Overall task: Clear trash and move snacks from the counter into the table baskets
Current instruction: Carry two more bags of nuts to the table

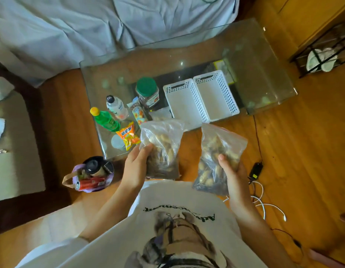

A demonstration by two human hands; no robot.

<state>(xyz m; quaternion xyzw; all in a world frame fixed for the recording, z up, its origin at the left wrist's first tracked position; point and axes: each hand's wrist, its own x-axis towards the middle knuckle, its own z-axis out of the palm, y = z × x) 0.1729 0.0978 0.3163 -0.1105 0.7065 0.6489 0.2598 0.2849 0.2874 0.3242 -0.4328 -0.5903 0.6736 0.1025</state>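
Both white baskets (200, 97) at one o'clock gape open-topped, reachable from above; bottles (107, 118), jar (147, 91) and snack packets (128, 135) crowd the worktop (264, 74) at eleven.

Both arms reach forward from the body, bare from the elbow down, forearms angled slightly inward. The left hand (136, 165) is raised in front of the chest, palm turned toward the right, thumb up and pressed against the front of a clear bag of nuts (161, 144), the fingers hidden behind it. The right hand (232, 171) is held at about the same height, well apart from the left, its thumb laid across the front of a second bag of nuts (219, 157) while the fingers wrap behind. Both wrists are nearly straight, and both bags are held upright.
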